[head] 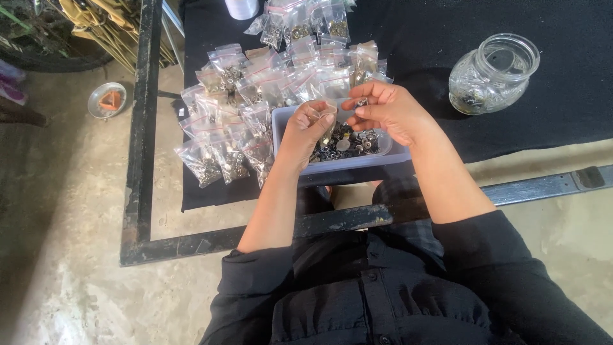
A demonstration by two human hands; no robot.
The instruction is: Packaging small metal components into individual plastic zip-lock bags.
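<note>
A black-covered surface (511,128) carries a heap of filled clear bags (242,115) at left, a glass jar (491,73) far right, and a near tray (281,128) of small metal parts. Above the tray, the left hand (306,131) pinches an open small bag (332,115); the right hand (389,112) pinches parts at its mouth, apparently mid-filling; sealing seems next

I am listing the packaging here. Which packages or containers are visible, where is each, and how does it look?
Small bag: clear, held by both hands over the tray.
Filled bags: clear zip pouches with red strips, piled on black cloth.
Tray: pale rectangular box holding small metal parts.
Glass jar: clear, round, open, at right.
</note>
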